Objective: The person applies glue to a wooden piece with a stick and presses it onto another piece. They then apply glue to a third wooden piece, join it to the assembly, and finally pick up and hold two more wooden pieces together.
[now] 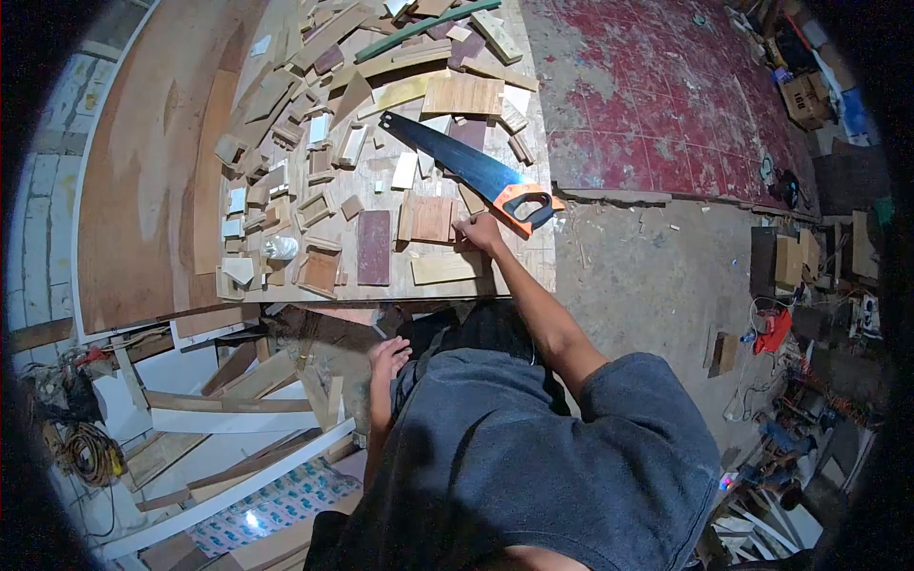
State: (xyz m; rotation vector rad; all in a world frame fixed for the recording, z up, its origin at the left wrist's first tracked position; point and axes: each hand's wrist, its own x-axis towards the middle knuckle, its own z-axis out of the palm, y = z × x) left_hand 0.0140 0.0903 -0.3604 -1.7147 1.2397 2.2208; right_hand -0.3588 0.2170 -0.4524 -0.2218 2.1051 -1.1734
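My right hand (482,230) is closed at the right end of a small wooden board piece (430,219) lying on the worktable, its fingertips on the edge. Just beyond that hand lies a handsaw (457,157) with an orange and black handle, its blade slanting up to the left. A dark reddish-brown rectangular piece (374,247) lies left of the board piece, and a pale wood strip (447,267) is nearer the table edge. Down by my lap, off the table, my left hand (388,356) has its fingers apart and loosely bent. A thin pale stick (379,332) shows just above those fingers.
Many wood offcuts (395,65) and small wooden frames (315,207) cover the worktable (538,271). A large plywood sheet (143,181) stands along the left. Lumber strips (238,419) and coiled cable (92,455) lie lower left. Beyond the table's right edge is a concrete floor (638,276).
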